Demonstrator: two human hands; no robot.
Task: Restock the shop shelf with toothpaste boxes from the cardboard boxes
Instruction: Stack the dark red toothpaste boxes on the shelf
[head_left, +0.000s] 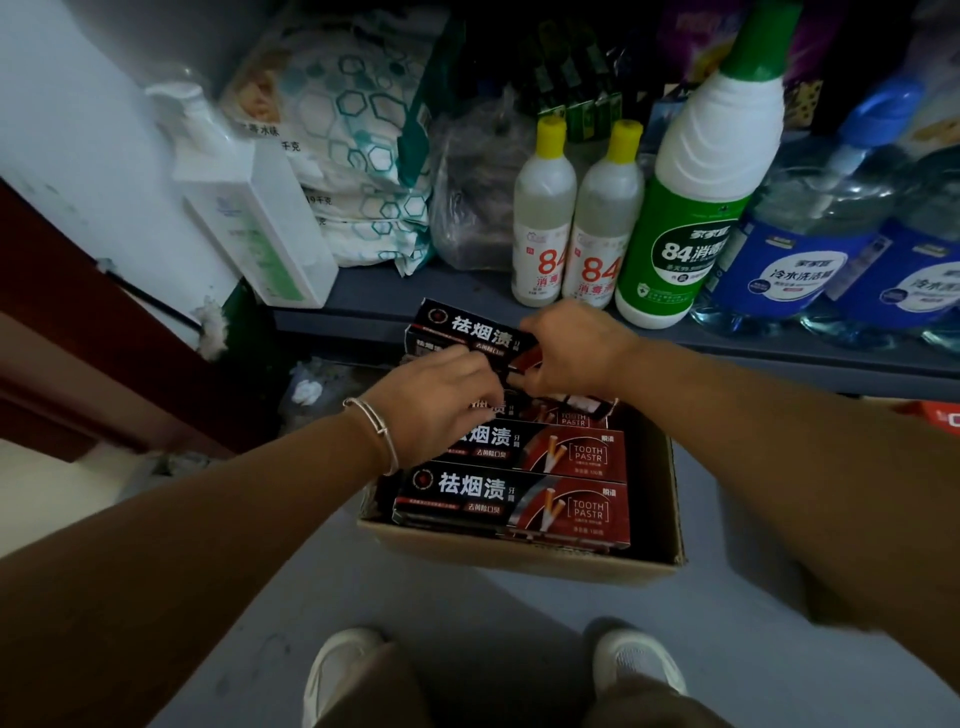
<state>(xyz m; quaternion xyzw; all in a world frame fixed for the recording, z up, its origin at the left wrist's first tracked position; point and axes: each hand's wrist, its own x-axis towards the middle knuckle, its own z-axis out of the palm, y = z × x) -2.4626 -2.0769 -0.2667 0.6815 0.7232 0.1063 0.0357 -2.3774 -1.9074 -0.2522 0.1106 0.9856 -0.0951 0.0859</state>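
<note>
We have a small stack of black-and-red toothpaste boxes (470, 332) lifted above the far end of the open cardboard box (519, 558), at about twelve o'clock from its middle, level with the front edge of the grey shelf (363, 306). Our right hand (574, 353) has its fingers curled round the stack's right end; our left hand (441, 400), silver bracelet (374, 428) at the wrist, lays its fingers over the stack's near side, though how tightly they pinch we cannot tell. More toothpaste boxes (519, 499) lie flat in rows in the carton, which sits on the grey floor (467, 623) just beyond our white shoes (636, 662).

On the shelf, at one o'clock from the stack, stand two small yellow-capped bottles (543, 218), with a tall green-and-white disinfectant bottle (696, 208) and blue-labelled clear jugs (800, 244) further toward three o'clock. At ten o'clock a white pump bottle (254, 218) leans against the wall, patterned packs (358, 156) behind it.

We judge the risk lies in the loose stack: held only at the ends, it could fan apart and drop boxes. Carrying it forward could also knock the small bottles just behind.
</note>
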